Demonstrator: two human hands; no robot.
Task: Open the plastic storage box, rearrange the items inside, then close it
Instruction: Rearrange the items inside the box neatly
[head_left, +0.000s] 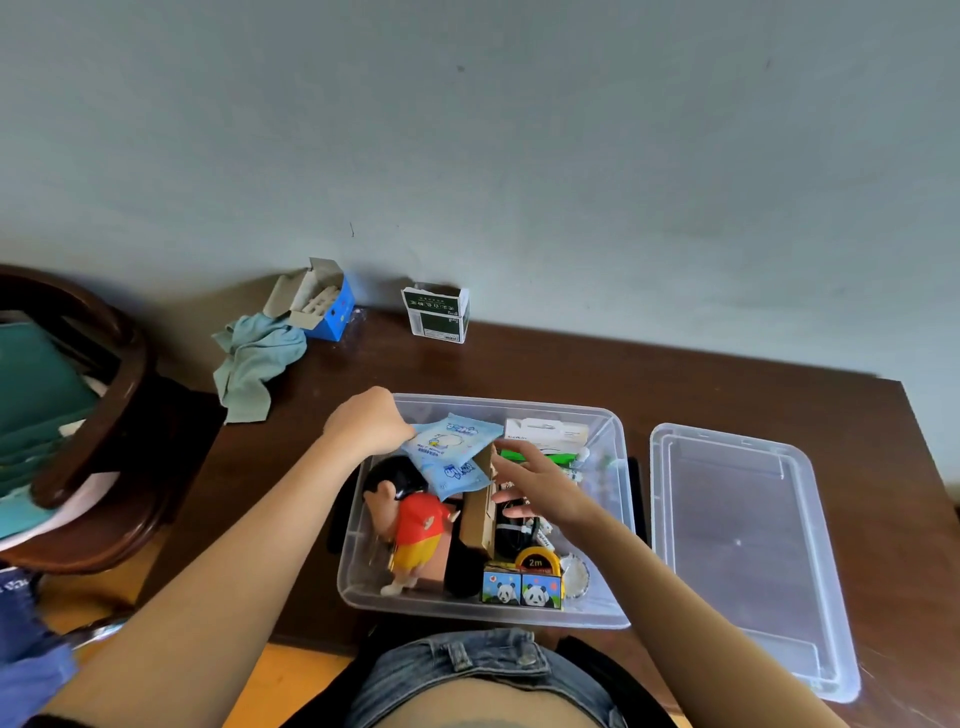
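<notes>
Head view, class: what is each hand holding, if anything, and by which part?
The left hand grips the blue wet-wipe packets by their left edge. The right hand holds nothing, its fingers spread over the storage box.

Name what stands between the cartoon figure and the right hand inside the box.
A brown cardboard box on end, between the figure and the right hand, head view.

Upright cardboard box splits the crowded storage box.
</notes>
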